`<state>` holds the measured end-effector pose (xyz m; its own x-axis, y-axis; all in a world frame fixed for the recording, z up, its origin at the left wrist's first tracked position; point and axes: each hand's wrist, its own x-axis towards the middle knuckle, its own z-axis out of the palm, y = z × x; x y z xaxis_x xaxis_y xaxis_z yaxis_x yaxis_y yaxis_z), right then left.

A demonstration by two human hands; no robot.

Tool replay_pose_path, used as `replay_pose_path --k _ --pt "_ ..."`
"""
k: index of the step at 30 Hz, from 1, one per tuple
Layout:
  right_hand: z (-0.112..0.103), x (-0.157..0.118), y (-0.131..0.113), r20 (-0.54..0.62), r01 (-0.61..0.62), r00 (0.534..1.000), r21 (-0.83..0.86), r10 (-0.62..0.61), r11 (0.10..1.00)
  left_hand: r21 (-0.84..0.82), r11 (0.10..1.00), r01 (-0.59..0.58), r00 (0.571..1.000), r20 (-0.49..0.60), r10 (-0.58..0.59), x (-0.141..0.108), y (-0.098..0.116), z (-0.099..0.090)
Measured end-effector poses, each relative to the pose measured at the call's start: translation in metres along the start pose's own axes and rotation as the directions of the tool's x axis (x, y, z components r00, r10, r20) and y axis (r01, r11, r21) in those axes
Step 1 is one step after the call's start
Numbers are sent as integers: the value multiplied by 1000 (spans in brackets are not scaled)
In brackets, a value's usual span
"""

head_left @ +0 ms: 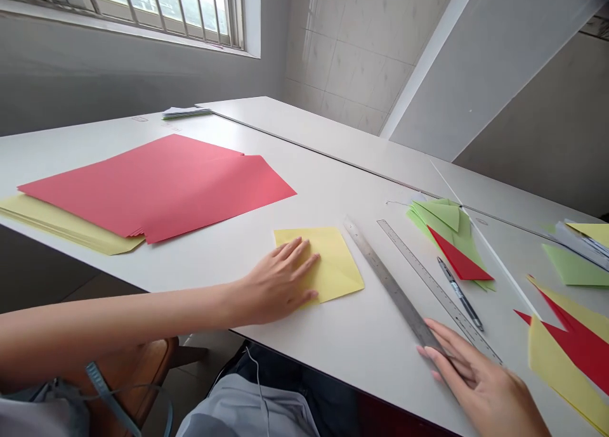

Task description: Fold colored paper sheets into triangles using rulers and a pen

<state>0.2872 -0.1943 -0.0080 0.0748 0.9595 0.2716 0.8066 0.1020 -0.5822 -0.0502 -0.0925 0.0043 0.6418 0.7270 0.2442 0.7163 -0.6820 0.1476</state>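
My left hand lies flat with fingers spread on a piece of yellow paper near the table's front edge. The sheet has a faint crease. At the right, my right hand pinches the near end of a metal ruler between thumb and fingers; the ruler's far end points toward the back, just right of the yellow paper. Beside it lies a second, thinner ruler, its near end close to my right hand. A pen rests to the right of that ruler.
Large red sheets lie over yellow sheets at the left. Green paper pieces with a red triangle are behind the pen. Red and yellow cut pieces lie at the far right. A paper stack sits at the back.
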Motion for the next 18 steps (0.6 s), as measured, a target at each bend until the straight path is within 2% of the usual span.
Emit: replay_pose_path --k 1,3,5,10,14,16,18 --pt "-3 6 -1 44 -138 990 80 135 987 14 1000 3 1000 10 -3 -5 7 0" --pt "-9 18 -7 148 -383 921 172 361 907 39 999 7 1000 28 -8 -12 19 -1" --pt "-12 30 -15 262 -517 848 212 462 829 58 998 15 999 44 -18 -17 25 -2" --pt "-15 46 -25 510 -656 713 243 481 715 83 995 50 996 67 -55 -17 25 0" --pt "-17 51 -20 628 -740 614 247 479 625 94 994 51 996 66 -57 -13 26 4" --pt "-18 50 -17 681 -751 592 272 431 601 99 994 55 996 62 -61 -12 28 7" --pt "-18 46 -19 678 -731 620 319 394 603 105 992 65 996 55 -71 -12 30 10"
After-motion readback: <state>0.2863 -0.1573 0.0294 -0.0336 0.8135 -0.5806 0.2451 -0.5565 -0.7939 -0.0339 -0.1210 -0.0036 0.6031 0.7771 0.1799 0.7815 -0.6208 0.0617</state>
